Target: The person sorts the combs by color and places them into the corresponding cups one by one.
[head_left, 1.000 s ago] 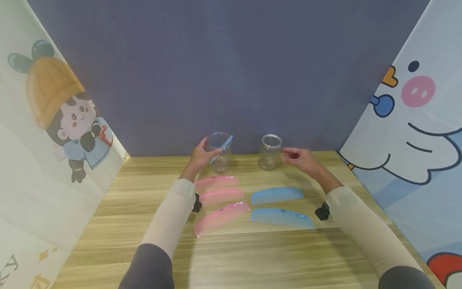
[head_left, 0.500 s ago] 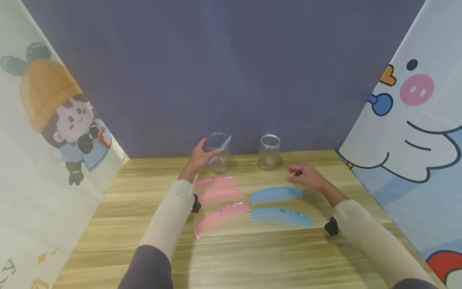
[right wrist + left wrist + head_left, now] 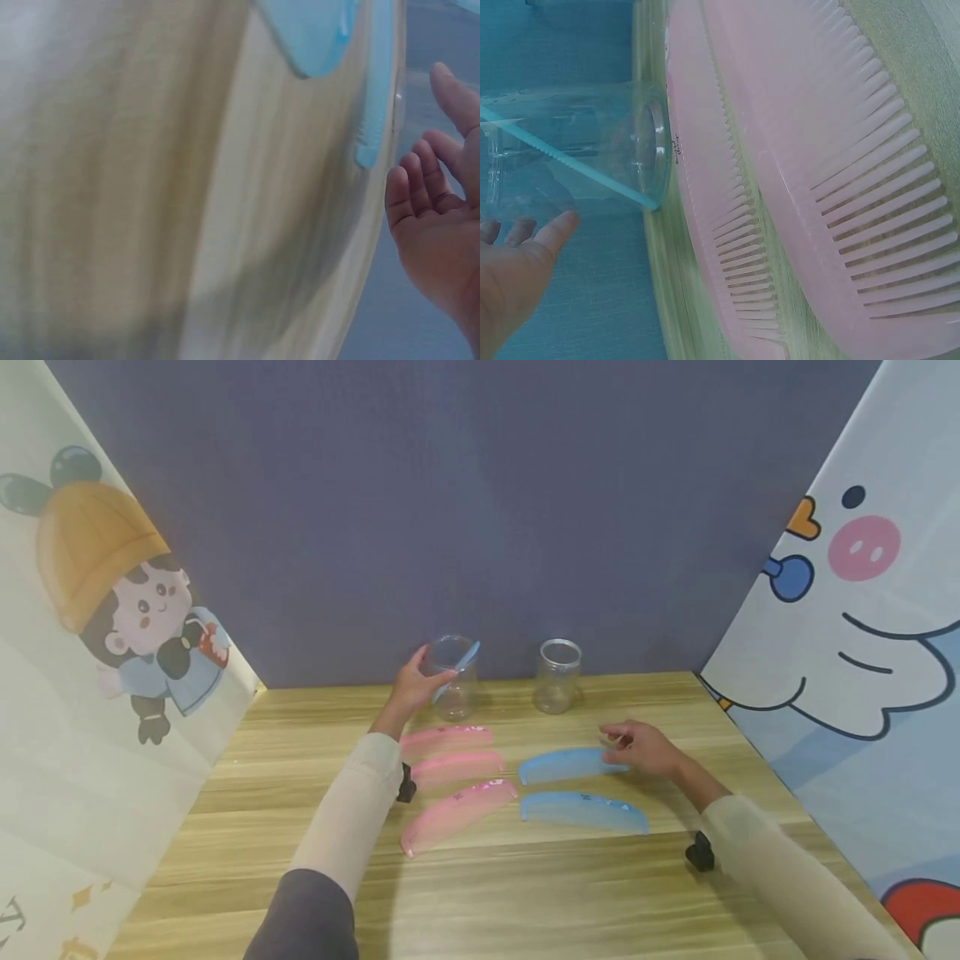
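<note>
At the back of the table, my left hand [image 3: 416, 687] grips a clear jar [image 3: 459, 703], thumb in front and fingers round its far side. A blue comb [image 3: 470, 654] leans inside that jar; the left wrist view shows the comb [image 3: 562, 155] slanting across it. My right hand [image 3: 647, 750] hovers with loosely bent fingers at the right end of the upper blue comb [image 3: 558, 766], covering part of it. In the right wrist view the palm of the hand [image 3: 442, 225] holds nothing. A lower blue comb [image 3: 585, 812] lies in front.
A second clear jar [image 3: 557, 689] with a silvery rim stands right of the held one. Three pink combs [image 3: 463, 814] lie in a column beside the left forearm. A dark panel [image 3: 480, 527] rises behind the wooden table [image 3: 525, 893], with printed panels on both sides.
My right hand has drawn away from the second jar, back toward the person and slightly right, to the end of the upper blue comb. The left hand stays on its jar.
</note>
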A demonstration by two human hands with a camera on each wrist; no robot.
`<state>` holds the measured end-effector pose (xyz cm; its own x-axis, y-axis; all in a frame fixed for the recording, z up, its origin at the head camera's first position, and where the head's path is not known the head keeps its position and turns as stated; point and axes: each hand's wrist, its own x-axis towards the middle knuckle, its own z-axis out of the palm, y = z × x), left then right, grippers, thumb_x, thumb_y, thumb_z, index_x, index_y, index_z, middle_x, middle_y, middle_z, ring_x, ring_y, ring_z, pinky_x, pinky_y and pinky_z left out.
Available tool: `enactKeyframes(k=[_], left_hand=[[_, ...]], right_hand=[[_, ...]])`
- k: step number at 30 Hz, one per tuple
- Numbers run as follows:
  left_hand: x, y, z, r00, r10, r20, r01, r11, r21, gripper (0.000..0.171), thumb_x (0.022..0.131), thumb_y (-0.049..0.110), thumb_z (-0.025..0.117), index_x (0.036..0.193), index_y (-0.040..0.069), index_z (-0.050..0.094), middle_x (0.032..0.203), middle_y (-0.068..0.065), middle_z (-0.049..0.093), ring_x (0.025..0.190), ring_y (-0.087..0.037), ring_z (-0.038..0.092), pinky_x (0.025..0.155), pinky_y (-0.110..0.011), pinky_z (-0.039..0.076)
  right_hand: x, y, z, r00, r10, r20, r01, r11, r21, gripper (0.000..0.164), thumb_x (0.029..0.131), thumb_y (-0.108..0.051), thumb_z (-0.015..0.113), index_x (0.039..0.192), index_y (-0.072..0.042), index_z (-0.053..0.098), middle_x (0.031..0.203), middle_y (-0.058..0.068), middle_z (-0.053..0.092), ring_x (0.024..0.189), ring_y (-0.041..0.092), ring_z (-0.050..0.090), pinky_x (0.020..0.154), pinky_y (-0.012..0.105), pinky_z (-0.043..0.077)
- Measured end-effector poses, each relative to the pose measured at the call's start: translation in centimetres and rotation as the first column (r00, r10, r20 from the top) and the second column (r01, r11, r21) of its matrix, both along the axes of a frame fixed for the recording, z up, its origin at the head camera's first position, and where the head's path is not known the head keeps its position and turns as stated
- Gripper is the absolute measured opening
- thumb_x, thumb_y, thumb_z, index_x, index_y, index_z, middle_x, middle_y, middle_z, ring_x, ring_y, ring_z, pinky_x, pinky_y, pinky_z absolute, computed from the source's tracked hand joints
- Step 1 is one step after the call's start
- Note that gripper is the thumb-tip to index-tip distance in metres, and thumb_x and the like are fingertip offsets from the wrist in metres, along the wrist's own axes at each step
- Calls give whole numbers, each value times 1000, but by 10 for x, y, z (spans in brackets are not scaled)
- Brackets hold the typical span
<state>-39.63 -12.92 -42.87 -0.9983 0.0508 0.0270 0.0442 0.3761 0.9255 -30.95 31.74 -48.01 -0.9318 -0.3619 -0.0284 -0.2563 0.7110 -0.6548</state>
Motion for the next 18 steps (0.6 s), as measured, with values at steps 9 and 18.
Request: enactKeyframes(k=[9,18], left_hand=[[1,-1,1,1000,0,2,0,1000,-6,100,87,43,79,164,24,19,168,-17,26,152,-42,29,125,-55,30],[1,0,2,1000,1,6,-1,1000,0,101,87,43,80,164,23,19,169,-14,26,153,-39,29,126,-53,29]], right_hand=[[5,2,-12,999,-1,-43,5,994,111,64,86,-29,83,139,-2,61,121,16,64,102,25,58,84,35,52],[1,4,-17,1000,-4,-10,6,988,153,63,84,-28,84,135,1,62,122,18,64,104,26,57,88,41,52]])
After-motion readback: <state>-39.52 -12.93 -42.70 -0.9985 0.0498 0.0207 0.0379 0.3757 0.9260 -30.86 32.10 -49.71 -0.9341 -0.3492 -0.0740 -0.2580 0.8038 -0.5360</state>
